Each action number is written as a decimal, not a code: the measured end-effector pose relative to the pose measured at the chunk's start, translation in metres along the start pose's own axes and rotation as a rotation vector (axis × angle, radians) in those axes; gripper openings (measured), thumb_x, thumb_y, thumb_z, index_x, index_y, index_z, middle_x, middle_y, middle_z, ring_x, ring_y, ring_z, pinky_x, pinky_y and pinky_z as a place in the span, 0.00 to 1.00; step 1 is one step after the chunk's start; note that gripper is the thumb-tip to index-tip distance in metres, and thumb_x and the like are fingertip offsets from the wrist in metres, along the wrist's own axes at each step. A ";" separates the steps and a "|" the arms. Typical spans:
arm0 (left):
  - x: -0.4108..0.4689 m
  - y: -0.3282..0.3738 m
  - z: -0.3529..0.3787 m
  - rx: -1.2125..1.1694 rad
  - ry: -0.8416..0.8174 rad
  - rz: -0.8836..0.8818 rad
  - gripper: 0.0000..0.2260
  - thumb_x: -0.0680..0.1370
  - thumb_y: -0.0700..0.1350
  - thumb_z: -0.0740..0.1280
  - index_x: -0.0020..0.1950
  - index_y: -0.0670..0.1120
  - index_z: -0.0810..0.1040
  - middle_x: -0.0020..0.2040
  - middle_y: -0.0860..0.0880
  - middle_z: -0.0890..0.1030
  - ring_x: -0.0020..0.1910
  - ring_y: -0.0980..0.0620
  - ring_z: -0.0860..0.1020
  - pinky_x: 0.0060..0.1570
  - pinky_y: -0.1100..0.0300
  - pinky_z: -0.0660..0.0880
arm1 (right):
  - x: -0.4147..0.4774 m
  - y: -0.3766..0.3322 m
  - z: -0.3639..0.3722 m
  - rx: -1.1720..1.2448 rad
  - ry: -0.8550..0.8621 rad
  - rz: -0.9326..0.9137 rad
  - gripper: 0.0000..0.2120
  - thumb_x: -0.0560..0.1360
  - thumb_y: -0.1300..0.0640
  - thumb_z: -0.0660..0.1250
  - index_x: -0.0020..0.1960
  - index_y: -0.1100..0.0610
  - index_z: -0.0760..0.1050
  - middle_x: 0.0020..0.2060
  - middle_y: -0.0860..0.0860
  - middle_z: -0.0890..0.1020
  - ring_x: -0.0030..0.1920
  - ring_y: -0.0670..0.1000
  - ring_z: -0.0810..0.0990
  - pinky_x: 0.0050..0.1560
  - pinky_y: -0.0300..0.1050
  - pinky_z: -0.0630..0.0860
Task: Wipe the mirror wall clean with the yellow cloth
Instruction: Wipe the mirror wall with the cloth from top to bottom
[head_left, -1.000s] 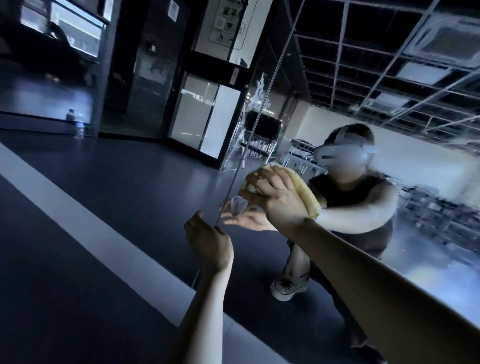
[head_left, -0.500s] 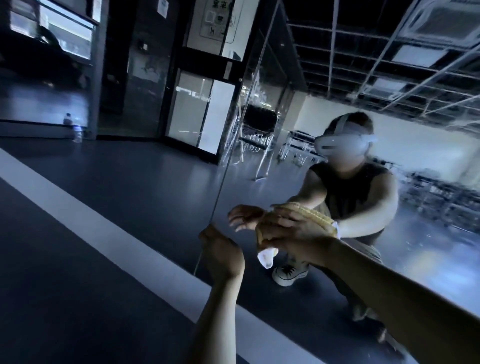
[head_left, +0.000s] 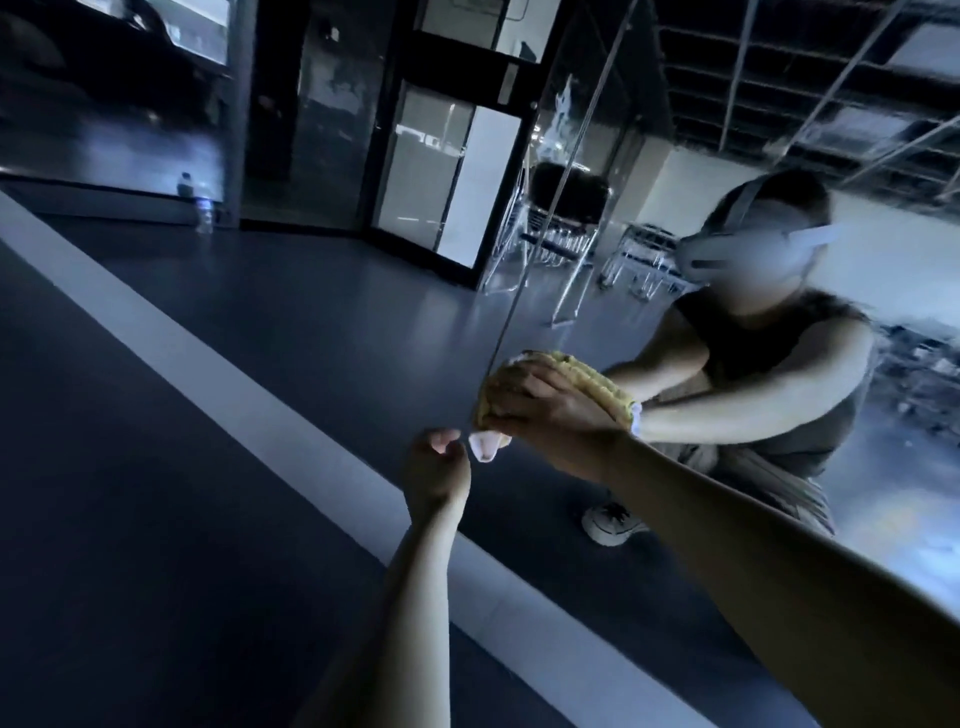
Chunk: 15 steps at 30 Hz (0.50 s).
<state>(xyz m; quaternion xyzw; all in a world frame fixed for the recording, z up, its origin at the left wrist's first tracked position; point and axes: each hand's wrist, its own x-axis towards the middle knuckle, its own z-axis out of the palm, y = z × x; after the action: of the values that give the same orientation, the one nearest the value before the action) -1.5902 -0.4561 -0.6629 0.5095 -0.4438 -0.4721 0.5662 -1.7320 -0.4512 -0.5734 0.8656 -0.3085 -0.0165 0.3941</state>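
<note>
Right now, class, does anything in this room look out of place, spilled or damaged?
A plastic bottle stands alone on the floor by the far wall, away from the work. Nothing looks spilled or broken; the right hand holds the yellow cloth against the mirror wall.

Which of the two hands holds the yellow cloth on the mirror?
The right hand holds the yellow cloth against the mirror wall; the left hand, lower and beside it, is a curled fist holding nothing.
</note>
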 end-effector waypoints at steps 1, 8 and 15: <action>-0.005 0.007 -0.001 -0.095 -0.085 0.026 0.08 0.74 0.34 0.60 0.44 0.42 0.79 0.42 0.50 0.81 0.45 0.50 0.78 0.40 0.68 0.70 | -0.006 -0.006 -0.002 -0.003 -0.007 -0.003 0.15 0.74 0.65 0.61 0.56 0.54 0.81 0.54 0.51 0.81 0.59 0.58 0.77 0.67 0.52 0.63; -0.018 0.010 0.035 -0.290 -0.221 0.241 0.03 0.76 0.39 0.67 0.45 0.45 0.80 0.42 0.45 0.83 0.42 0.51 0.82 0.44 0.59 0.79 | -0.043 -0.005 -0.026 -0.066 0.038 0.094 0.19 0.76 0.63 0.58 0.66 0.60 0.69 0.66 0.55 0.75 0.67 0.54 0.70 0.72 0.47 0.58; -0.022 0.014 0.068 -0.210 0.107 0.568 0.10 0.77 0.47 0.65 0.40 0.44 0.80 0.33 0.53 0.81 0.33 0.59 0.79 0.36 0.62 0.75 | -0.057 -0.015 -0.023 -0.087 0.238 0.319 0.13 0.76 0.59 0.60 0.55 0.58 0.81 0.52 0.54 0.83 0.54 0.56 0.78 0.58 0.46 0.68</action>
<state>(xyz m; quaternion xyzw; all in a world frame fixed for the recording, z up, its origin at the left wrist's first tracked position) -1.6592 -0.4448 -0.6440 0.3278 -0.4868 -0.3109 0.7476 -1.7640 -0.3973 -0.5805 0.7837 -0.3921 0.1355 0.4623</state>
